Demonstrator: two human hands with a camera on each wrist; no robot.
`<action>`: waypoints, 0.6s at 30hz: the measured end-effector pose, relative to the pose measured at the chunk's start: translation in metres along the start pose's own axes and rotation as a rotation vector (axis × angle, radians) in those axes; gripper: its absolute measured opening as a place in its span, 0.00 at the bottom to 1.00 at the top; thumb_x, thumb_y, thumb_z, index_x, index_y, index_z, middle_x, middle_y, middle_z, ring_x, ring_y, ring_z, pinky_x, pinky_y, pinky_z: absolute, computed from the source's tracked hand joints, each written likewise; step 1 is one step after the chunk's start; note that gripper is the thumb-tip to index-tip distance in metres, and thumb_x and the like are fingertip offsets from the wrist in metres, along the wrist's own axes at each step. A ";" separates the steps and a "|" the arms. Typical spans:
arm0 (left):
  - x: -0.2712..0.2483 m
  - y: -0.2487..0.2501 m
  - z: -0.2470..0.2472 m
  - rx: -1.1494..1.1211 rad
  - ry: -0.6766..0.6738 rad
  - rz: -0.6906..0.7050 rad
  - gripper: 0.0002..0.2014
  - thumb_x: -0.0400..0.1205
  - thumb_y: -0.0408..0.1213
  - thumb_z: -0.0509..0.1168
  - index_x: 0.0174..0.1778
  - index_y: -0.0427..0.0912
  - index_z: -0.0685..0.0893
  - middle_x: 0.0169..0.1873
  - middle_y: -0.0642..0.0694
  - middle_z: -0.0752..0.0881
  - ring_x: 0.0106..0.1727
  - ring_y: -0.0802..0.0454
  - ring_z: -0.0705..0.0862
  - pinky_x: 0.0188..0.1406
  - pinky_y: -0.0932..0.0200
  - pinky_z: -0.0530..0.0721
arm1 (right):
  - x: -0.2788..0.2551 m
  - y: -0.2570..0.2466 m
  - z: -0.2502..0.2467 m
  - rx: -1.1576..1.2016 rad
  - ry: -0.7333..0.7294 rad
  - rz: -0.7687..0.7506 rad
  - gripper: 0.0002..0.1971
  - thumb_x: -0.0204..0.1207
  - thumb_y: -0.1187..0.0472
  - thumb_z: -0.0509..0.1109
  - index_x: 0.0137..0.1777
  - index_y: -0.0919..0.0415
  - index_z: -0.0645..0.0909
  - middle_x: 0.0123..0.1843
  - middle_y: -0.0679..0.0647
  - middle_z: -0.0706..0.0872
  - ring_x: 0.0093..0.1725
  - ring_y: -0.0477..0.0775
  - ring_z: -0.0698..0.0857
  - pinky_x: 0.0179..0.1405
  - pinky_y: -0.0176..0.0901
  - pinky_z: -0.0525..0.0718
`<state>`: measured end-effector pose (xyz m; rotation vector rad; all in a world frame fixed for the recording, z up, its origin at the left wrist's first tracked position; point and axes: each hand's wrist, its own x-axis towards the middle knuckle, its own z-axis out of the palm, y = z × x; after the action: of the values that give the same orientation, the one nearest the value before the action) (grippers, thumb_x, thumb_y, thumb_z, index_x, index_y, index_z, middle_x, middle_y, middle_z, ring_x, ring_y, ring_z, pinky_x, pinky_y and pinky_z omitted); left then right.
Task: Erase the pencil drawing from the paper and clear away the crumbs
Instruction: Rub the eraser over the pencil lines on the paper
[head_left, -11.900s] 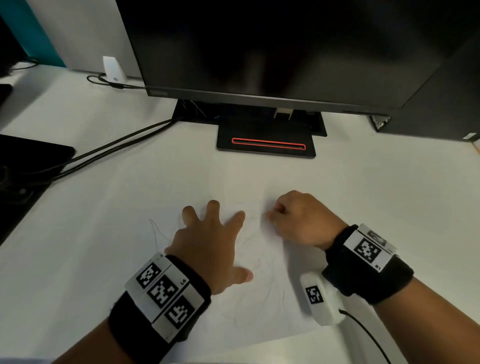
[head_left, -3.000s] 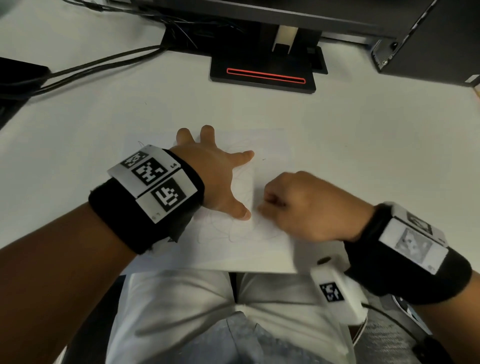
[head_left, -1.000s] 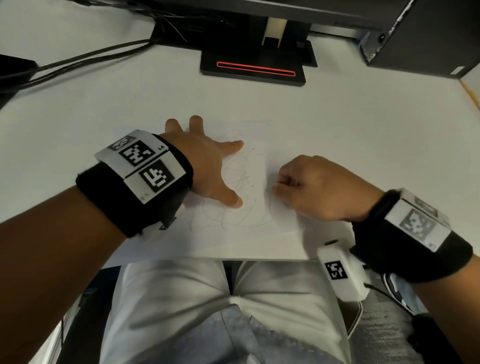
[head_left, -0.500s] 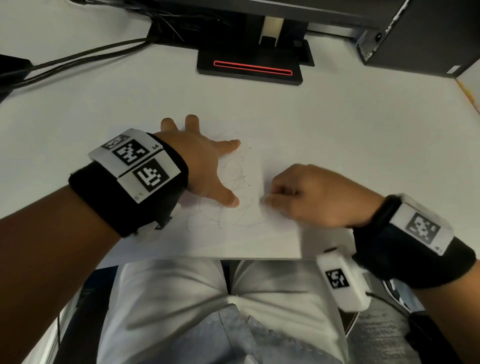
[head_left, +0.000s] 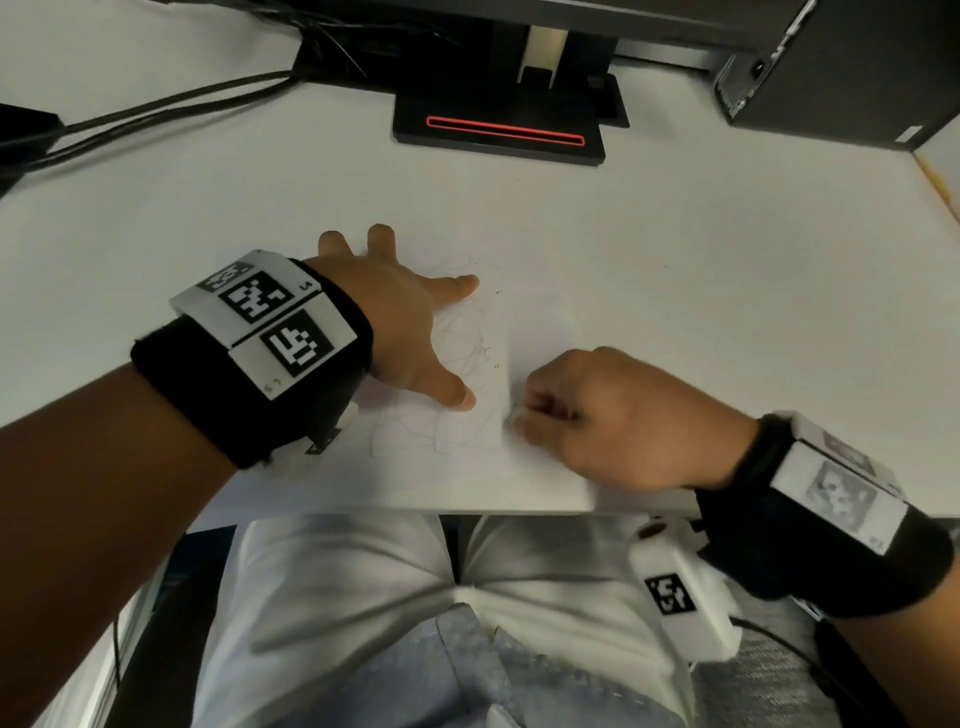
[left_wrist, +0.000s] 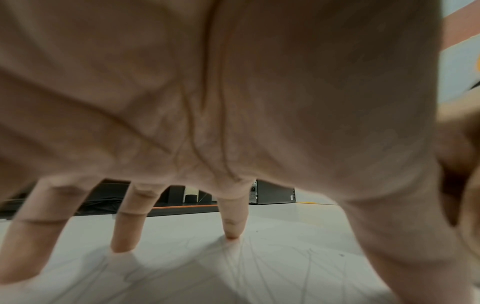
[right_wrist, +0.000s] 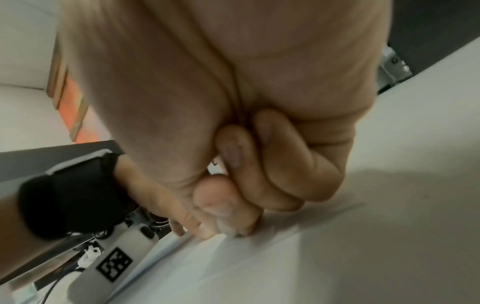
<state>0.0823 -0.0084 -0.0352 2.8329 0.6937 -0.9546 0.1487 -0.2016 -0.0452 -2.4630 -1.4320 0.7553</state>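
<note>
A white paper (head_left: 467, 478) lies at the desk's near edge with faint pencil scribble (head_left: 457, 353) on its left half. My left hand (head_left: 410, 322) presses flat on it, fingers spread; in the left wrist view the left hand (left_wrist: 233, 102) has its fingertips (left_wrist: 231, 234) down on the paper (left_wrist: 259, 267). My right hand (head_left: 524, 415) is curled just right of the left thumb. In the right wrist view the right hand (right_wrist: 228, 222) pinches a small pale eraser (right_wrist: 230, 231), mostly hidden, against the paper (right_wrist: 285, 267). Tiny dark crumbs (head_left: 491, 358) lie between the hands.
A black monitor stand (head_left: 498, 135) with a red line sits at the back. Cables (head_left: 156, 114) run off to the left, and a black computer case (head_left: 841, 67) stands at the back right. The desk's front edge (head_left: 363, 512) is just below the paper, above my lap.
My right hand has slid a little left and toward me along the paper, ending closer to the left thumb. The left hand has stayed flat in place.
</note>
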 end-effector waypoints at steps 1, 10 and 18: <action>0.000 0.000 0.000 0.001 0.000 0.000 0.57 0.59 0.82 0.66 0.78 0.82 0.37 0.76 0.41 0.52 0.75 0.30 0.58 0.63 0.36 0.79 | 0.000 0.001 -0.001 0.002 -0.012 0.003 0.16 0.82 0.54 0.66 0.34 0.60 0.78 0.26 0.50 0.79 0.25 0.45 0.74 0.25 0.34 0.71; 0.000 0.000 0.000 0.003 0.010 -0.008 0.57 0.59 0.83 0.65 0.78 0.82 0.36 0.78 0.40 0.50 0.76 0.29 0.58 0.64 0.35 0.78 | -0.004 -0.004 0.004 0.011 0.004 -0.014 0.17 0.82 0.54 0.67 0.32 0.59 0.77 0.25 0.49 0.77 0.25 0.45 0.74 0.26 0.33 0.71; 0.001 0.001 -0.002 0.001 0.006 -0.017 0.57 0.59 0.83 0.64 0.79 0.81 0.36 0.79 0.39 0.51 0.75 0.29 0.59 0.64 0.37 0.77 | -0.006 -0.007 0.008 0.012 0.049 -0.015 0.17 0.83 0.54 0.66 0.33 0.59 0.76 0.25 0.48 0.75 0.25 0.45 0.72 0.25 0.32 0.71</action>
<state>0.0844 -0.0083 -0.0348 2.8359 0.7194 -0.9498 0.1368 -0.2034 -0.0468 -2.4415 -1.4236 0.6931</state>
